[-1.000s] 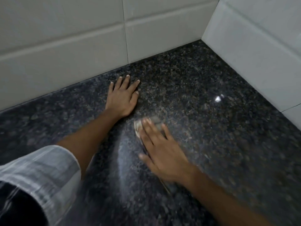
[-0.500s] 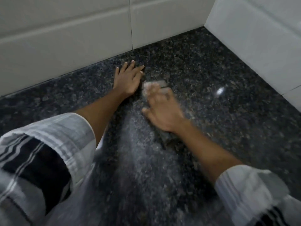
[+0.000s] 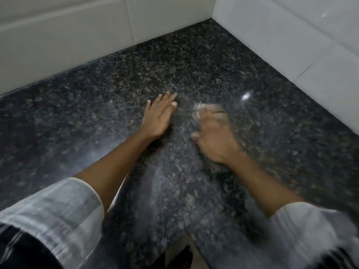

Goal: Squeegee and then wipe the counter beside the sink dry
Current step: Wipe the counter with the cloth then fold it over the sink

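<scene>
Table [image 3: 242, 61] top, dark speckled granite, fills the frame; pale tiled walls [image 3: 64, 45] meet it at upper left and upper right, corner at top centre-right. No sink in view.

Change over the last second: right hand [image 3: 213, 138] has run its cloth [image 3: 209, 109] from frame centre up next to the left hand and is now off to the right of it, just right of centre. Heavy motion blur on that hand and on the cloth, so the stroke is fast and mid-swing. Left hand [image 3: 158, 117] has stayed planted the whole time; the apparent drift looks like head-camera motion, not the hand.

Meaning for the task, as a judgement: this is the wiping stage, no squeegee visible. A hazy pale streak [image 3: 171, 181] runs from lower centre toward the hands, probably a film of moisture or wipe track, so drying isn't finished. The far corner and the right side look glossy; can't tell if they're dry.

Hands:
- Left: flat, palm down on the table, fingers straight and slightly spread, holding nothing. Acts as a brace.
- Right: on top of the small pale cloth, pressing it to the table. Too blurred to tell if the fingers curl round it or lie flat on it.

Striped white sleeves [image 3: 58, 216] at lower left and lower right.
</scene>
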